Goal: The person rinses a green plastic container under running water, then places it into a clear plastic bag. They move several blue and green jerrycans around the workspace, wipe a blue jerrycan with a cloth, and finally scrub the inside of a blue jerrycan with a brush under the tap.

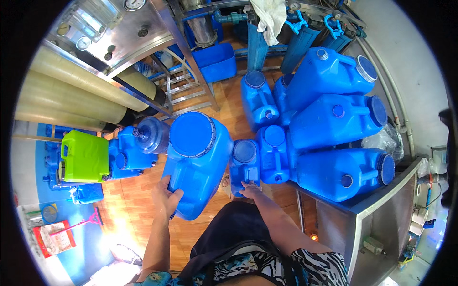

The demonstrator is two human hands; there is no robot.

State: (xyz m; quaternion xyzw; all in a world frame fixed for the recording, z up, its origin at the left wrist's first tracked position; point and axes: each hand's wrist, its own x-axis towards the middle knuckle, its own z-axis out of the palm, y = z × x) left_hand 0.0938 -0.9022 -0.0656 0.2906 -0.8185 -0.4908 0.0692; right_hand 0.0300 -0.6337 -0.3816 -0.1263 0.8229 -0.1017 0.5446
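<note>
My left hand grips the near side of a large blue plastic water container by its handle. A wide round blue screw lid tops this container, which looks raised and close to the camera. Just right of it, a narrower blue water container stands upright. My right hand is on the handle end of that one; its fingers curl over the top, partly hiding the handle and spout. Another blue container stands directly to its right.
More blue containers lie on a metal-edged counter at right. Left stand a lime-green container and a clear round water bottle. Filter housings, a blue bin and a steel frame line the back.
</note>
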